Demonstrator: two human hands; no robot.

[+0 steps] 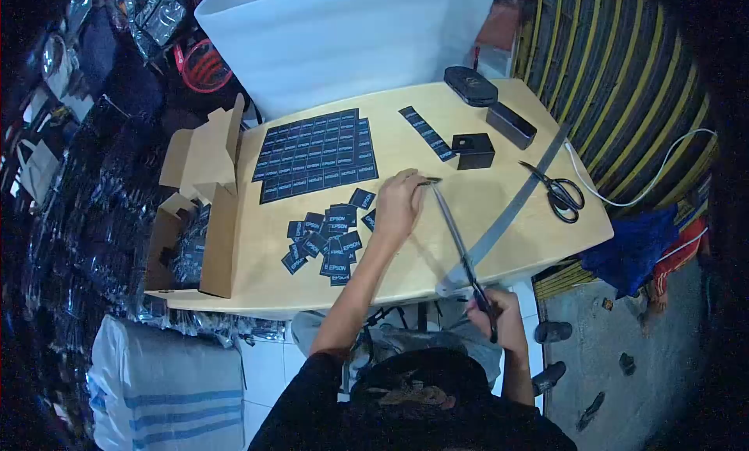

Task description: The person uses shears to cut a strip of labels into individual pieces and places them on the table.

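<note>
My left hand (pixel 399 205) is over the middle of the table, its fingers pinched on a small dark label (pixel 431 181). Long scissors (pixel 463 256) are gripped by their handles in my right hand (pixel 503 321) at the table's front edge. Their blades point away from me, tips close to that label. Left of my left hand lies a loose pile of cut black EPSON labels (pixel 335 244). Beyond the pile are uncut sheets (pixel 316 150) of the same labels, overlapping. A single label strip (pixel 426 133) lies farther back.
On the table (pixel 437 275), a steel ruler (pixel 511 211) lies diagonally beside black-handled scissors (pixel 563 199). At the back right are a black box (pixel 473 152), a dark oblong box (pixel 511 126) and a black case (pixel 470 86). An open cardboard box (pixel 218 248) stands at the left edge.
</note>
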